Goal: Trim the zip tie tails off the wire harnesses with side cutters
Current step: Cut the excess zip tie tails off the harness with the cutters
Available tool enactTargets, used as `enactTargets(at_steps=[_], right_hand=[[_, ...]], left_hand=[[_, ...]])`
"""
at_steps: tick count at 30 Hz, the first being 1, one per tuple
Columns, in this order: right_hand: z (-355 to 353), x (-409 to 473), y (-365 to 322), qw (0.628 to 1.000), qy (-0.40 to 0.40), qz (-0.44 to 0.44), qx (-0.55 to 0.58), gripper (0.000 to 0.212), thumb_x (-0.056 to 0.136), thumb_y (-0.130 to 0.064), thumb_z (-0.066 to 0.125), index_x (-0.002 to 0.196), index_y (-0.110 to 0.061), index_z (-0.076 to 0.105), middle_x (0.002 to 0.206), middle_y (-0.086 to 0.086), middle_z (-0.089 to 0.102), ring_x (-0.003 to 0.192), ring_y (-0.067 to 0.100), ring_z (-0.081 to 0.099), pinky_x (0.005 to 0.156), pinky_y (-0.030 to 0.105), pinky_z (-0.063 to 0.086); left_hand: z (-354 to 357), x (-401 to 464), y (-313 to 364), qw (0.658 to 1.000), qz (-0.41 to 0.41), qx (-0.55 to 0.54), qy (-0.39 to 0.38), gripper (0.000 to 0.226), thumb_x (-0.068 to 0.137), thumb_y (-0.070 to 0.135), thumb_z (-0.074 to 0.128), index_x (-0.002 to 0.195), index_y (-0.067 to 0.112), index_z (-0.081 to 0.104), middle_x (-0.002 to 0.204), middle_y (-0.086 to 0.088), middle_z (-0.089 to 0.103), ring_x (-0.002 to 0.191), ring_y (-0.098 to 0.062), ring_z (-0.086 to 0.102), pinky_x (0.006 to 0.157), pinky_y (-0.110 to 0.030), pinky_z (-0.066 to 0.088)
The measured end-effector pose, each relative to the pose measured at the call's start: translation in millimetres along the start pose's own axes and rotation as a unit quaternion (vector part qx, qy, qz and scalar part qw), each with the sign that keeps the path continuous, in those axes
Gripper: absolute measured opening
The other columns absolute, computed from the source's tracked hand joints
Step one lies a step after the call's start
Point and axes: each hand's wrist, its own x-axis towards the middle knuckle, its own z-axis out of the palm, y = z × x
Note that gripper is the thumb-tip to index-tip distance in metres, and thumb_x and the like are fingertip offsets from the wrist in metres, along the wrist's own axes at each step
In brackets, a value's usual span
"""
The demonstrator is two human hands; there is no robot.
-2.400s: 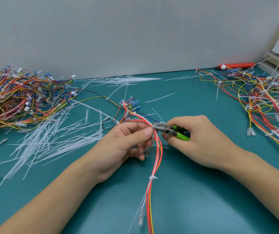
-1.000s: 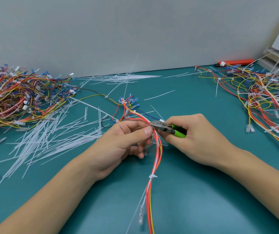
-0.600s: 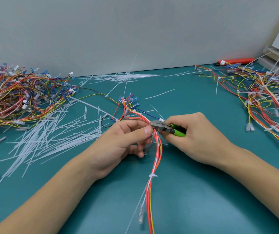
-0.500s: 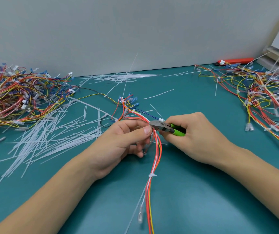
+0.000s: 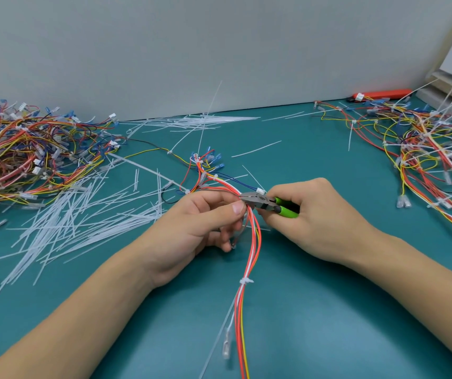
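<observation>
A wire harness (image 5: 250, 258) of red, orange, white and yellow wires runs from the table's middle down toward me. My left hand (image 5: 192, 231) pinches it between thumb and fingers near its upper part. My right hand (image 5: 315, 217) grips green-handled side cutters (image 5: 271, 205), whose jaws sit against the harness right beside my left thumb tip. A white zip tie (image 5: 245, 281) binds the harness lower down, and a long thin tail (image 5: 219, 337) trails from it toward the bottom edge. Another zip tie tail (image 5: 205, 124) sticks up from the harness's far end.
Cut white zip tie tails (image 5: 82, 217) lie scattered left of my hands. A heap of harnesses (image 5: 22, 157) fills the far left and another heap (image 5: 424, 149) the right. An orange tool (image 5: 383, 93) lies by the back wall. The teal mat (image 5: 315, 324) is bare near me.
Hands and cutters have stayed almost in place, shifting only slightly; the jaws remain at the harness beside my left thumb.
</observation>
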Motion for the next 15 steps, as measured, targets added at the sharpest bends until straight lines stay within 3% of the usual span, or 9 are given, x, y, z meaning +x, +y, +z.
enactTargets(at_steps=[4,9,13,15], right_hand=[[-0.2,1.1,1.1,1.000,-0.005,0.000,-0.017,0.025,0.091,-0.019,0.065,0.069,-0.010,0.054,0.058,0.008,0.038,0.060,0.025,0.032,0.051,0.038,0.031],[3.7,0.2,1.1,0.999,0.009,0.005,-0.044,0.032,0.089,-0.034,0.055,0.068,-0.009,0.052,0.057,0.008,0.038,0.057,0.023,0.030,0.050,0.038,0.032],[-3.5,4.2,2.6,0.989,0.121,0.064,0.057,0.045,0.098,-0.047,0.063,0.076,-0.008,0.067,0.052,-0.001,0.032,0.049,0.009,0.026,0.046,0.022,0.020],[-9.3,8.3,5.6,0.976,0.147,0.112,0.118,0.052,0.092,-0.057,0.061,0.086,-0.005,0.068,0.057,0.008,0.045,0.053,0.010,0.034,0.053,0.025,0.029]], left_hand=[[0.2,0.1,-1.0,1.000,0.003,0.003,0.001,0.014,0.092,0.025,0.067,0.080,0.022,0.073,0.075,-0.003,0.058,0.063,-0.016,0.046,0.058,-0.024,0.049],[-0.6,0.4,-1.3,1.000,0.002,0.008,0.007,0.012,0.091,0.026,0.068,0.083,0.020,0.073,0.075,-0.003,0.058,0.062,-0.016,0.047,0.057,-0.024,0.050],[-0.4,-1.1,-1.0,1.000,-0.003,0.009,0.009,0.012,0.091,0.028,0.069,0.089,0.017,0.074,0.076,-0.002,0.059,0.063,-0.015,0.047,0.058,-0.024,0.050],[0.1,-0.8,-0.6,1.000,-0.008,0.012,0.015,0.014,0.091,0.029,0.069,0.091,0.016,0.074,0.075,-0.002,0.059,0.062,-0.014,0.048,0.058,-0.024,0.050]])
